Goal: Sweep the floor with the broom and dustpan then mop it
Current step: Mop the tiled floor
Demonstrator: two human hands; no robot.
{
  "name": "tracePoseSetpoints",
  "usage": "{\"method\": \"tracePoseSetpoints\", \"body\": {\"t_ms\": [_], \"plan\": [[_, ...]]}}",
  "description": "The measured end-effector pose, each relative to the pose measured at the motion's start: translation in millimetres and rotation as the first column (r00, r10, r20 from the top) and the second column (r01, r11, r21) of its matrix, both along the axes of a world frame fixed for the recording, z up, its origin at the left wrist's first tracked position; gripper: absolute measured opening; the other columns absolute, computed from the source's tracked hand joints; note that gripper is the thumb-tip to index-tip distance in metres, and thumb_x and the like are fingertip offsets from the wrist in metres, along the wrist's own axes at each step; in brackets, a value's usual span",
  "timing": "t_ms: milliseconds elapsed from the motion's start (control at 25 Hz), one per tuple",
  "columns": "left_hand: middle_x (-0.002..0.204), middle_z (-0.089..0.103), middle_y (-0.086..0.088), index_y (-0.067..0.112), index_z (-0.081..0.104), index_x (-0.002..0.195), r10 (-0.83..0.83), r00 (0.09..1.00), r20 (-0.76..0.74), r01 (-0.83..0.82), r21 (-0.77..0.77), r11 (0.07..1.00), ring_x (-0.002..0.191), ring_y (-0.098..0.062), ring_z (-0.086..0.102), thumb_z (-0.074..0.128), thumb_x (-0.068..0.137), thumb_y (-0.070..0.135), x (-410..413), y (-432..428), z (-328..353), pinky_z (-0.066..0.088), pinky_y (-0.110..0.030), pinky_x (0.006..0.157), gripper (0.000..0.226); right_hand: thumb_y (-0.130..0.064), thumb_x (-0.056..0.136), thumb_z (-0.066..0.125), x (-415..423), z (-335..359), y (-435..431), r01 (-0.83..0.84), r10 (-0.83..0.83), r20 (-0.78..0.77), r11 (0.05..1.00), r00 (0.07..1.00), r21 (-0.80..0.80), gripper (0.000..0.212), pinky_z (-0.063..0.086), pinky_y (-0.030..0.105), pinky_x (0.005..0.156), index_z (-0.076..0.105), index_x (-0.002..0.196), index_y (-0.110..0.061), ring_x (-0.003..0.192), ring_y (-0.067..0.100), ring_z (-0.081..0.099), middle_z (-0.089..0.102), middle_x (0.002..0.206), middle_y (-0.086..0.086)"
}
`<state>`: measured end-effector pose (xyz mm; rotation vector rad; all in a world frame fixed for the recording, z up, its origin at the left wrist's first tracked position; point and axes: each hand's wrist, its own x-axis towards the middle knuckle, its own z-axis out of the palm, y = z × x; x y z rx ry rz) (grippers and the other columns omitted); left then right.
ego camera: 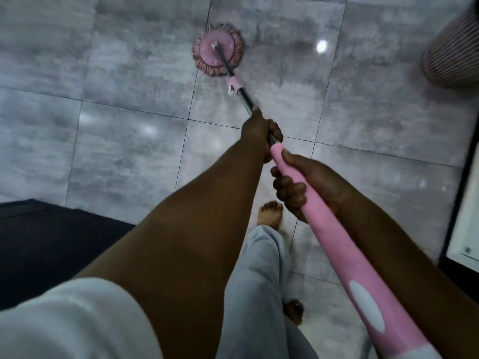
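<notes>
A pink spin mop has its round fringed head [218,53] flat on the grey tiled floor [124,141], far ahead of me. Its metal shaft [243,95] runs back toward me into a thick pink handle [344,257]. My left hand [259,133] grips the shaft where the metal meets the pink grip. Closer to me, my right hand [303,185] curls its fingers round the pink handle, thumb on top. No broom or dustpan is in view.
A ribbed pink basket [451,55] stands at the far right. A dark mat or low furniture [46,244] lies at the left near me. A dark-framed white panel [464,218] borders the right edge. My bare feet [270,215] stand on the tiles below the handle.
</notes>
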<state>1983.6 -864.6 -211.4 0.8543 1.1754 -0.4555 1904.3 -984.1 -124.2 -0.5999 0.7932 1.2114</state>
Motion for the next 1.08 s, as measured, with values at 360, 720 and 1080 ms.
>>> {"method": "tracePoseSetpoints", "body": {"t_ms": [360,720,1080], "plan": [[0.047,0.034,0.004,0.015,0.038,0.064,0.028,0.993,-0.112,-0.03,-0.019,0.999,0.037,-0.01,0.029,0.04,0.1,0.05,-237.8,-50.7,33.3,0.035,-0.021,0.049,0.05,-0.039,0.088,0.058,-227.5,31.0,-49.9,-0.068,0.067,-0.015,0.998,0.998,-0.012,0.031,0.034,0.016,0.029,0.051,0.088,-0.008,0.032,0.006,0.041,0.048,0.052,0.0],[0.035,0.036,0.002,0.012,0.04,0.066,-0.221,0.964,-0.146,0.188,-0.209,0.96,0.024,-0.01,0.031,0.042,0.1,0.048,-378.7,-212.2,75.4,0.031,-0.011,0.034,0.05,-0.039,0.086,0.063,-394.0,97.1,-180.8,0.309,-0.32,-0.158,0.947,0.934,-0.089,0.035,0.035,0.018,0.027,0.055,0.091,-0.006,0.031,0.008,0.041,0.048,0.054,0.002],[0.037,0.039,0.001,0.01,0.042,0.071,-0.214,0.966,-0.144,0.19,-0.163,0.968,0.024,-0.012,0.035,0.042,0.099,0.05,-362.8,-161.8,72.0,0.035,-0.012,0.037,0.049,-0.038,0.084,0.066,-369.5,97.0,-134.7,0.221,-0.228,-0.184,0.974,0.956,-0.058,0.032,0.032,0.019,0.026,0.052,0.091,-0.01,0.03,0.006,0.038,0.043,0.054,-0.001]]}}
